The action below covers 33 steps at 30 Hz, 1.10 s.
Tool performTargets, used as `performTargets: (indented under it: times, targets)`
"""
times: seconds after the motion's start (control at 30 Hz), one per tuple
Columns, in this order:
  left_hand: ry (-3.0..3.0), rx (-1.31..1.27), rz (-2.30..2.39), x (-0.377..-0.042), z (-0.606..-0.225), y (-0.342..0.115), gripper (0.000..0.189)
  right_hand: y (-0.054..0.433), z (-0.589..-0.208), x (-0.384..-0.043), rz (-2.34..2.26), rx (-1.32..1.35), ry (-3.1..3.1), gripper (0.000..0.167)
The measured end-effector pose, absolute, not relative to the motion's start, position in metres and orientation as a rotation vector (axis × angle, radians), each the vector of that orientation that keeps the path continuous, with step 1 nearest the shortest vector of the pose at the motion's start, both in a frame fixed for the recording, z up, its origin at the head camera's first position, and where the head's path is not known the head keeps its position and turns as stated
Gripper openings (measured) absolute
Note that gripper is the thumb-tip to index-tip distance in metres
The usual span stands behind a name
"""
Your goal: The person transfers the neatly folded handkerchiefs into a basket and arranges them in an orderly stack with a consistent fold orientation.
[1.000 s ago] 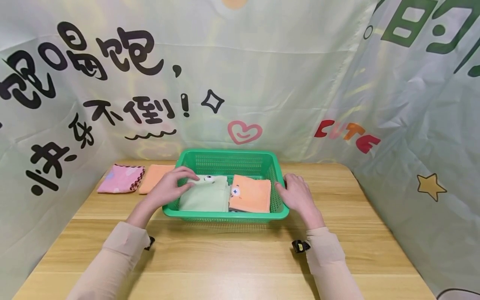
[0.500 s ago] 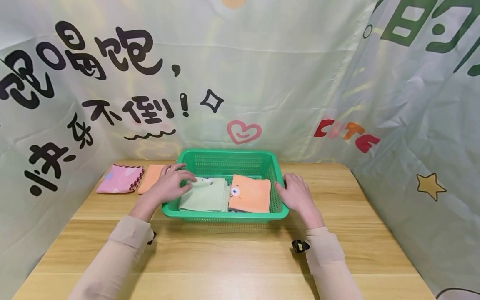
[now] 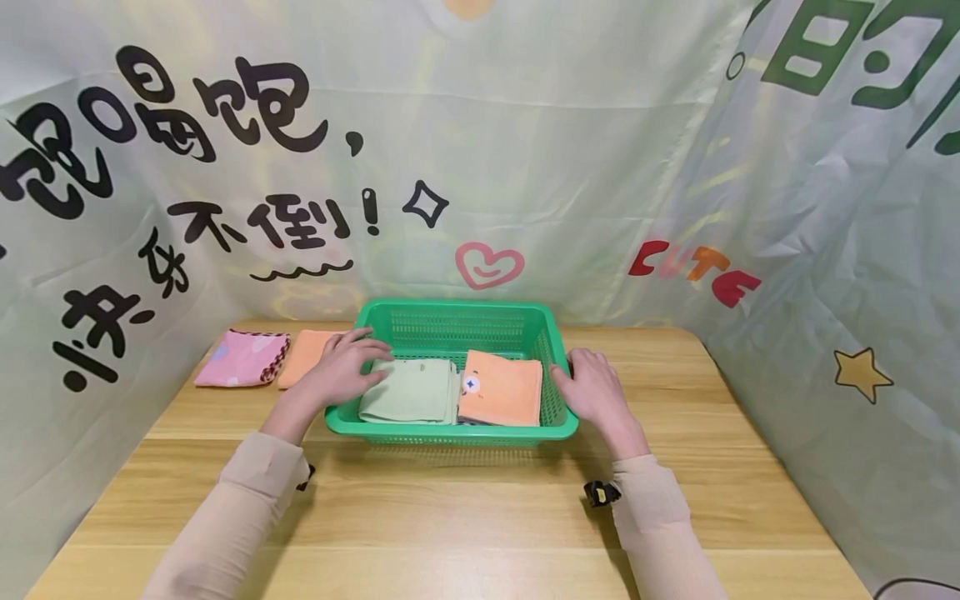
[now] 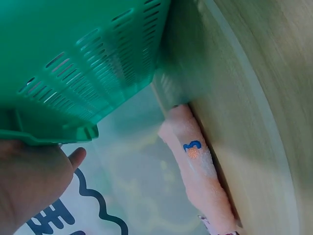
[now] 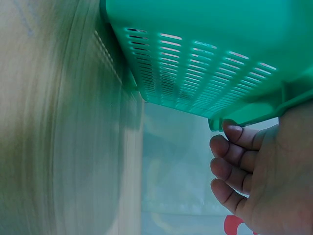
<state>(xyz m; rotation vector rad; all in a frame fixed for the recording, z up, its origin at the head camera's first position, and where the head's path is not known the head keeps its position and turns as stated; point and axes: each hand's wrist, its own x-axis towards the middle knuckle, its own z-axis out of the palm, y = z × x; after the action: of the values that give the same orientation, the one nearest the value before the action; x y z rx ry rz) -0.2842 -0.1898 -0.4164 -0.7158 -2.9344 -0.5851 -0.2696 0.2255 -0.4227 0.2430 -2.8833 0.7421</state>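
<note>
A green plastic basket stands on the table, holding a folded pale green towel on its left side and a folded orange towel with an embroidered face on its right. My left hand reaches over the basket's left rim, loosely bent fingers at the pale green towel's upper left corner. At the right rim, my right hand holds the basket, thumb on the rim and fingers curled below it outside. In the left wrist view the left palm lies across the rim, most fingers hidden.
Left of the basket, a second folded orange towel and a pink patterned towel with a dark spotted edge lie on the wooden table. A printed cloth backdrop hangs close behind and along both sides.
My left hand has drawn back slightly to the left, off the pale green towel's printed face. That towel's upper edge has settled lower and flatter. The right hand and basket stay put.
</note>
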Motion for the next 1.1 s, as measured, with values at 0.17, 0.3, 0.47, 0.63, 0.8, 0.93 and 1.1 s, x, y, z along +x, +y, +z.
performTargets:
  times: [0.17,0.3,0.47,0.63,0.8,0.93,1.1]
  targets:
    - [-2.85,-0.712,-0.663,-0.283,-0.418,-0.191,0.029,0.225,-0.423,-0.269,0.745,0.235,-2.887,0.031]
    - [-2.768,-0.704,-0.711,-0.281,-0.418,-0.193,0.027,0.225,-0.423,-0.269,0.743,0.237,-2.885,0.031]
    - [-2.672,-0.666,-0.838,-0.277,-0.417,-0.197,0.028,0.224,-0.423,-0.27,0.738,0.232,-2.892,0.031]
    - [-2.583,-0.597,-1.001,-0.272,-0.415,-0.204,0.031,0.224,-0.423,-0.269,0.734,0.225,-2.899,0.031]
    - [-2.47,-0.499,-1.081,-0.266,-0.415,-0.213,0.032,0.224,-0.423,-0.269,0.723,0.221,-2.904,0.031]
    - [-2.409,-0.423,-1.139,-0.264,-0.417,-0.222,0.033,0.224,-0.424,-0.27,0.704,0.213,-2.914,0.032]
    - [-2.388,-0.351,-1.141,-0.265,-0.423,-0.239,0.034,0.224,-0.424,-0.27,0.646,0.207,-2.921,0.032]
